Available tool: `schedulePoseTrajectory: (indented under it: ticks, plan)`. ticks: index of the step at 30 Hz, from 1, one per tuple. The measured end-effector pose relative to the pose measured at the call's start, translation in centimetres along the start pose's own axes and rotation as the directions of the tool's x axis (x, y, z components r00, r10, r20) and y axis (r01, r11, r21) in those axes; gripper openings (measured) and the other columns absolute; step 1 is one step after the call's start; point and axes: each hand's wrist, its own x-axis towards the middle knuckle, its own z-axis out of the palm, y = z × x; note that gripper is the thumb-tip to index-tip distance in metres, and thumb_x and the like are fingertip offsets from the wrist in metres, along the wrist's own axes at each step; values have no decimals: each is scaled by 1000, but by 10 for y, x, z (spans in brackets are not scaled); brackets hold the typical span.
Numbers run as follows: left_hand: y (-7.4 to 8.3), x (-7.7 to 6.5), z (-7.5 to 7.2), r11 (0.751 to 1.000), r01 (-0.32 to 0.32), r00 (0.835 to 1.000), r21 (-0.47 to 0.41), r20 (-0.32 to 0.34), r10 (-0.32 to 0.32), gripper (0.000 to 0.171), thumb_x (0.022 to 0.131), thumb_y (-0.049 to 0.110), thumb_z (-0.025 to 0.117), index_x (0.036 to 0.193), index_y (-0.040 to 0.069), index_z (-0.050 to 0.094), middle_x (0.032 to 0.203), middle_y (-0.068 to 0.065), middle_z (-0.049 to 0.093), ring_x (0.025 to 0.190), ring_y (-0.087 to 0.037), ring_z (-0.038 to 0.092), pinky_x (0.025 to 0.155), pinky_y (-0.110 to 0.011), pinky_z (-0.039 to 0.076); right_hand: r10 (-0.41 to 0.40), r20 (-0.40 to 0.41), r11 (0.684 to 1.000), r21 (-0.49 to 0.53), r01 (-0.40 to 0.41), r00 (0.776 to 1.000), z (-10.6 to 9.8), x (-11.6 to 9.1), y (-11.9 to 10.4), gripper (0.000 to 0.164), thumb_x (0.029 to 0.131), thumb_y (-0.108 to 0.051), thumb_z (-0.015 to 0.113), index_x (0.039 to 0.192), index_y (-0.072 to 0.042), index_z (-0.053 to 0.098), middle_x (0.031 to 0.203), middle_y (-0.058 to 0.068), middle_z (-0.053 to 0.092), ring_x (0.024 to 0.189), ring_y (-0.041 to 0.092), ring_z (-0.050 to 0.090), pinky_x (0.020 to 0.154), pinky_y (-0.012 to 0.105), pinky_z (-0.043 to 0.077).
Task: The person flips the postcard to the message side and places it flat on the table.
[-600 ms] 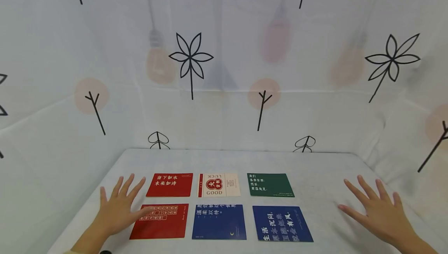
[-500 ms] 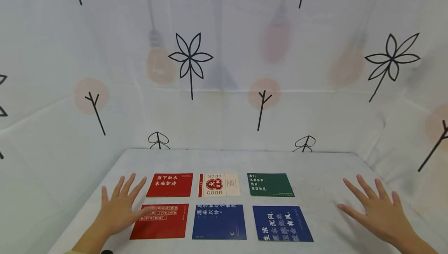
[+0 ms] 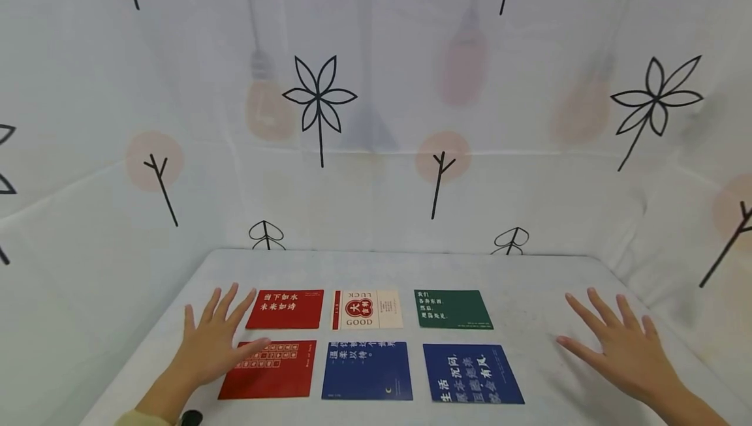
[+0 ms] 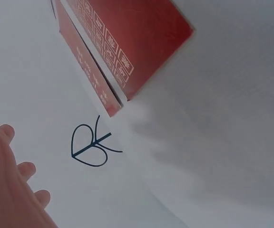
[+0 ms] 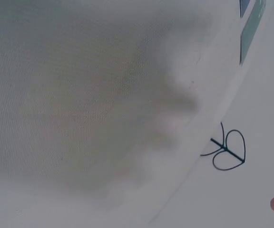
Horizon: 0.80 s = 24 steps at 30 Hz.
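Has left hand (image 3: 208, 346) and right hand (image 3: 625, 351) spread (holding nothing); could bump red card (image 3: 281, 377) under left thumb (image 3: 249, 349) by dipping.

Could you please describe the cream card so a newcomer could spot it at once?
On the white table, find the far row of three. The cream card lies between a red card and a green card; it alone is pale, with GOOD printed below a red emblem.
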Motion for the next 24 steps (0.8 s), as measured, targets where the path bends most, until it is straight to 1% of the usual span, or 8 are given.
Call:
schedulePoseTrajectory:
  ticks: [5,7,10,13,16,19,21,24]
  plan:
    - [5,4,0,999,-14,1000,-29,-7,14,92,74,68,58,146,18,29,149,-21,20,134,-43,8,96,-71,-8,1,15,1000,1,-1,1000,-1,2,-5,87,82,-64,51,146,-11,24,147,30,12,127,58,-9,91,66,-20]
    - [7,5,0,999,-15,1000,-38,-6,14,93,74,68,58,146,17,30,148,-21,19,134,-43,8,97,-71,-9,-1,15,1000,3,1,1000,-2,2,-7,88,82,-64,51,146,-12,24,147,30,13,127,58,-8,91,65,-20]
    - [10,7,1,999,-10,1000,-43,-9,10,93,73,67,60,145,16,32,148,-21,20,134,-43,10,97,-71,-6,-4,20,1000,15,3,1000,-3,3,-8,88,82,-64,51,147,-11,23,146,30,13,127,58,-8,91,66,-18]
    - [14,8,1,999,-5,1000,-48,-14,4,93,72,65,63,144,15,33,148,-21,22,133,-44,11,98,-71,-2,-11,20,999,35,10,1000,-2,5,-11,87,83,-63,51,147,-11,23,146,31,15,127,58,-6,92,70,-14]
    - [17,10,1,998,-6,1000,-57,-20,5,93,71,64,64,144,15,33,148,-21,22,134,-43,11,99,-70,-1,-23,12,998,53,22,1000,-1,5,-15,87,83,-63,52,147,-12,23,146,31,16,127,59,-4,92,72,-9]
    - [20,12,1,998,-19,999,-68,-36,17,93,71,63,65,144,15,34,147,-20,23,134,-42,12,100,-69,1,-33,0,998,59,33,999,0,7,-19,87,82,-62,54,147,-13,23,146,30,18,127,60,-1,92,75,-3]
    - [23,14,1,997,-30,999,-67,-44,27,93,71,63,65,144,15,34,147,-20,24,134,-42,13,100,-69,3,-35,1,997,64,34,999,0,8,-22,87,82,-62,53,147,-13,24,146,30,17,127,59,-1,92,75,-3]
    - [27,18,1,997,-39,998,-69,-46,36,95,70,62,67,145,14,33,147,-20,25,134,-42,14,101,-68,4,-38,-13,997,69,39,999,1,9,-26,87,81,-62,55,146,-13,26,146,30,19,127,60,4,93,75,1]
